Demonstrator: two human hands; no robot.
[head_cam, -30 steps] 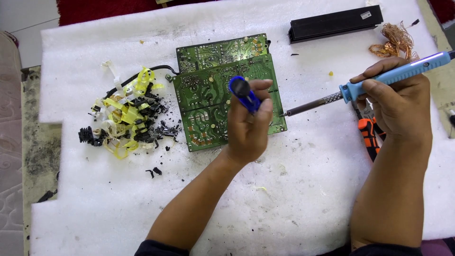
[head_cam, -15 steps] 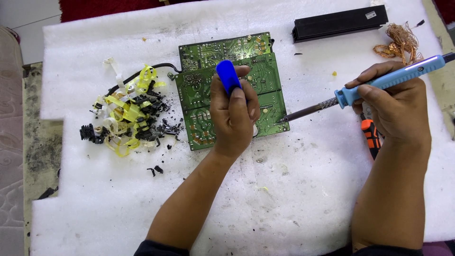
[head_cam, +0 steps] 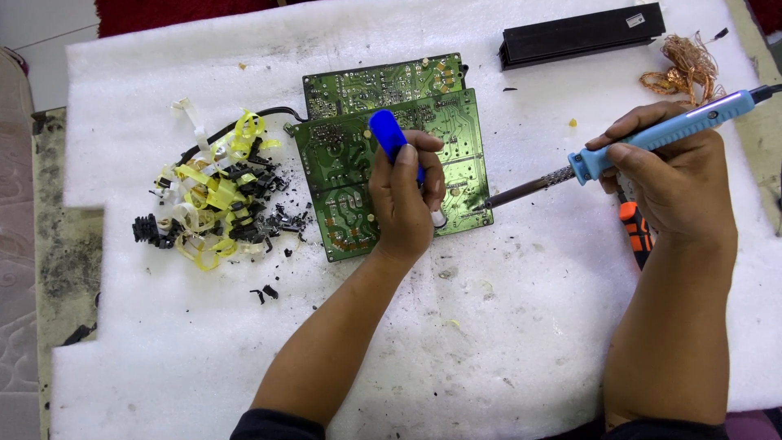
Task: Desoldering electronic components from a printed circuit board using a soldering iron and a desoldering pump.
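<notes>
A green circuit board [head_cam: 391, 175] lies solder-side up near the middle of the bench, on a white foam sheet [head_cam: 407, 342], with a second green board [head_cam: 383, 81] tucked partly under its far edge. The left hand [head_cam: 405, 200] rests on the upper board, its grip closed around a blue-handled tool [head_cam: 387, 134] whose working end is hidden beneath the fingers. The right hand [head_cam: 676, 179] has its grip wrapped around the light blue handle of a soldering iron [head_cam: 643, 143]; the iron's metal tip reaches the board's right edge. Under that hand lies an orange-and-black tool [head_cam: 635, 232]. To the left of the boards sits a heap of yellow tape scraps and black fragments [head_cam: 216, 204]. At the far right lie a black rectangular bar [head_cam: 582, 33] and a tangle of copper wire [head_cam: 688, 69].
</notes>
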